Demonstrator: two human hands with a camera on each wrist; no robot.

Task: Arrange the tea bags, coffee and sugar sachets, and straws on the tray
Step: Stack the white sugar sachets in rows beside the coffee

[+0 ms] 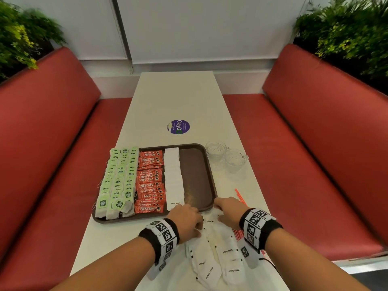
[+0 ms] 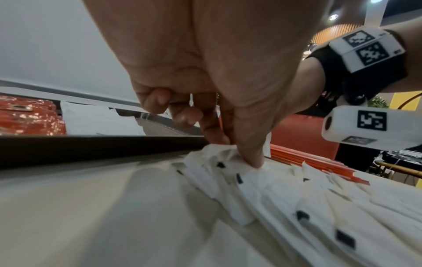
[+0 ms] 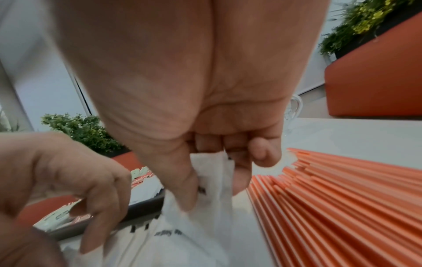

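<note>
A brown tray [image 1: 197, 164] on the white table holds rows of green tea bags [image 1: 118, 179], red coffee sachets [image 1: 150, 181] and a column of white sugar sachets [image 1: 173, 175]; its right strip is bare. A loose heap of white sugar sachets [image 1: 218, 253] lies in front of the tray. My left hand [image 1: 186, 221] pinches sachets [image 2: 219, 160] at the heap's far end between thumb and fingers. My right hand [image 1: 228, 211] pinches a sugar sachet [image 3: 210, 171] there too. Orange straws [image 3: 342, 198] lie fanned out on the table to the right of my right hand.
Two clear glass cups [image 1: 225, 156] stand right of the tray. A round purple sticker [image 1: 178, 127] sits mid-table. Red bench seats [image 1: 315, 127] flank the table, with plants behind them.
</note>
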